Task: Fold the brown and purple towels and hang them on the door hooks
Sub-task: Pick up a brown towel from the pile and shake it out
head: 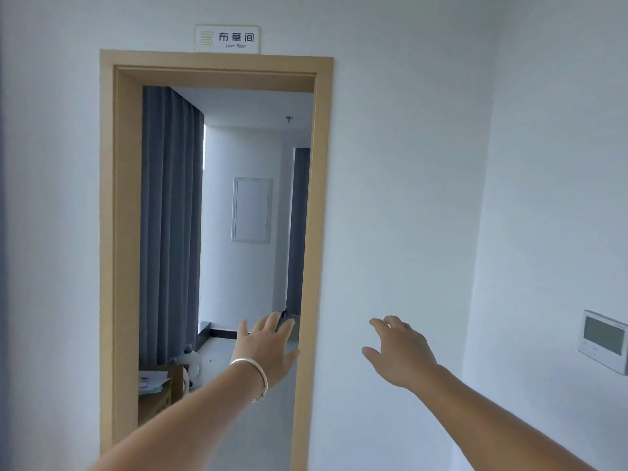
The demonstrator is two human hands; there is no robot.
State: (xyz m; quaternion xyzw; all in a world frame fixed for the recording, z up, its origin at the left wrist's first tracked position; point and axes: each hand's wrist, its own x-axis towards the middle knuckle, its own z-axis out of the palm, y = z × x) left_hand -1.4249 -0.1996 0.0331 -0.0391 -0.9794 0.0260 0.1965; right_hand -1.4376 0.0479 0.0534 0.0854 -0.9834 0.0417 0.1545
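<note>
No towel and no door hook shows in the head view. I face an open doorway with a tan wooden frame [314,232]. My left hand [266,348], with a silver bangle on the wrist, reaches forward with straight fingers and holds nothing; it lies in front of the doorway's right jamb. My right hand [397,351] is stretched out before the white wall to the right of the frame, fingers relaxed and spread, holding nothing.
A "Linen Room" sign [227,38] sits above the frame. Through the doorway hang grey curtains [170,226]; a white wall panel [252,209] is at the back. A wooden stand with papers [154,385] and a white jug [192,365] sit low left. A wall control panel [604,339] is at right.
</note>
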